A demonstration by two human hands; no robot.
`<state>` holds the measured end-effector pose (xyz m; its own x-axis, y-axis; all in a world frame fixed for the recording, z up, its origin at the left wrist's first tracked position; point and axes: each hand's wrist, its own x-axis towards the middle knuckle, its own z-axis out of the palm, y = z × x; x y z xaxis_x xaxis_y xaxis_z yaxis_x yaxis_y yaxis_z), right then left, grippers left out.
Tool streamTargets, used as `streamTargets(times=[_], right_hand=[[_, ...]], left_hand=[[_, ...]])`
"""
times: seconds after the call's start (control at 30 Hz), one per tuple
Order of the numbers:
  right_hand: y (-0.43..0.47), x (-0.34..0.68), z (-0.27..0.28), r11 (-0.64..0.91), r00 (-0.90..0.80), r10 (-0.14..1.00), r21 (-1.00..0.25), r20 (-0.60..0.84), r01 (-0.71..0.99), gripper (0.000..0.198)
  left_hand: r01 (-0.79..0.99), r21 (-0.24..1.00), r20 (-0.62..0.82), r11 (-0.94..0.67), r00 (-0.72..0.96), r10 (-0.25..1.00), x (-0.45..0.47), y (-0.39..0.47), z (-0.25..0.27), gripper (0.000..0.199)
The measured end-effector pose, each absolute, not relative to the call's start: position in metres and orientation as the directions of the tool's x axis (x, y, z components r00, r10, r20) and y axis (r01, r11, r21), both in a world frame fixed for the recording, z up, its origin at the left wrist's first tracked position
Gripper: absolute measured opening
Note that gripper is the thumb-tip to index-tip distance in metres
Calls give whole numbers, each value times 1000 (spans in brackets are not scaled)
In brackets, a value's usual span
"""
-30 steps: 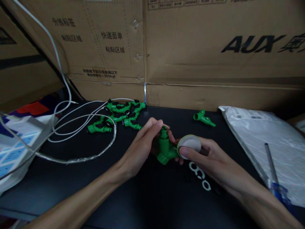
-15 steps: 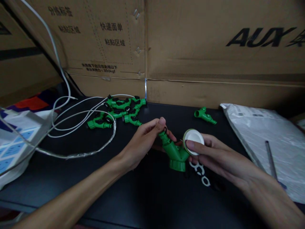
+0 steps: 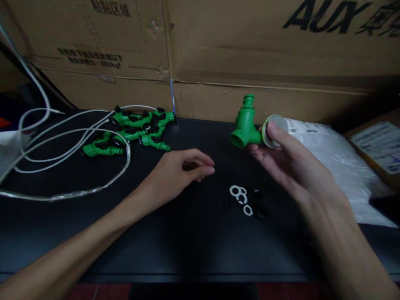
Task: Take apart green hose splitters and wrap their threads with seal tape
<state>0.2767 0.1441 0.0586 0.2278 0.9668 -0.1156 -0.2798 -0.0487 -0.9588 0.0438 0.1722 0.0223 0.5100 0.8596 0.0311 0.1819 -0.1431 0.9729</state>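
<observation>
My right hand (image 3: 289, 160) is closed, holding up a green Y-shaped hose connector (image 3: 245, 125) together with a round tin with a pale lid (image 3: 277, 130). My thumb presses on the lid, and one branch of the connector runs to the tin's rim. The connector's ribbed end points up; its wide open mouth faces down and left. Low over the table, my left hand (image 3: 184, 166) has thumb and forefinger tips brought together; anything between them is too small to make out. White ring washers (image 3: 240, 196) and dark rings (image 3: 261, 211) lie between and below my hands.
Several green connectors with black valves (image 3: 131, 129) are heaped at the back left, beside looped white cable (image 3: 67, 156). A large cardboard box (image 3: 218, 62) walls off the back. On the right lie a white plastic mailer (image 3: 331, 154) and a labelled carton (image 3: 378, 146).
My left hand has let go of the connector's ribbed end and drawn away from it. The right hand has lifted and turned the connector with the tin. The view has shifted right and downward.
</observation>
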Motion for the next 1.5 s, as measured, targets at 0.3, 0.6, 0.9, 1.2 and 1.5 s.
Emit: streamTargets(times=[0.3,0.6,0.9,1.2,1.5], right_hand=[[143,271,49,-40,135,988,-966,-77,-257,20],[142,271,51,-93,108,986,-963,-123,-253,24],[139,261,39,-213,-112,976,-920,-185,-329,28],[137,259,40,-193,-174,974,-939,-147,-284,41],[114,309,52,20,174,985,-996,5,-90,41]], left_hand=[[400,824,40,-402,666,745,48,158,15,11],[297,940,-31,-166,560,828,49,157,20,44],[-76,959,-196,274,520,831,51,166,34,33],[-144,952,-141,270,577,805,46,166,33,40],[419,767,177,-487,591,787,45,204,25,42]])
